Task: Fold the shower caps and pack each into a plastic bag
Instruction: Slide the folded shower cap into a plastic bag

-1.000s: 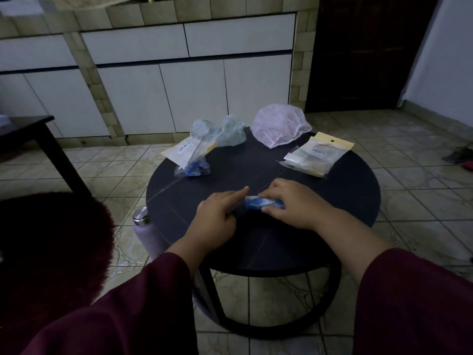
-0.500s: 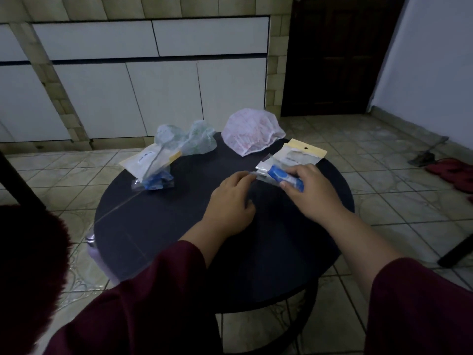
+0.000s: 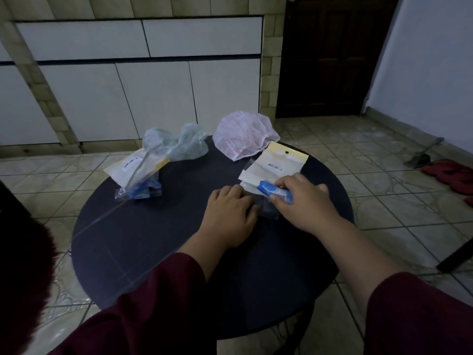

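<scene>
**A:** Both hands have travelled right across the round dark surface to the stack of clear plastic bags with yellow header cards at centre right; half a second ago the left one lay further from it.

**B:** And largest to smallest, what else sits there?

**A:** At upper centre, a puffed white shower cap with a pink print, unfolded. Left of it, a crumpled pale green shower cap. Below that, at left centre, a packed clear bag with a blue cap inside.

**B:** The grips?

**A:** The right hand is curled round the folded blue shower cap, a tight little roll with white print, held just over the stack's near edge. The left hand rests beside it, fingers bent onto the topmost bag's near end; whether it pinches the film or only presses it, I cannot tell.

**B:** What might go wrong?

**A:** I'd judge the roll could spring open if the right hold slackens. The film looks slick, so two bags may lift together, or the mouth may stay stuck shut while one hand is occupied.
</scene>
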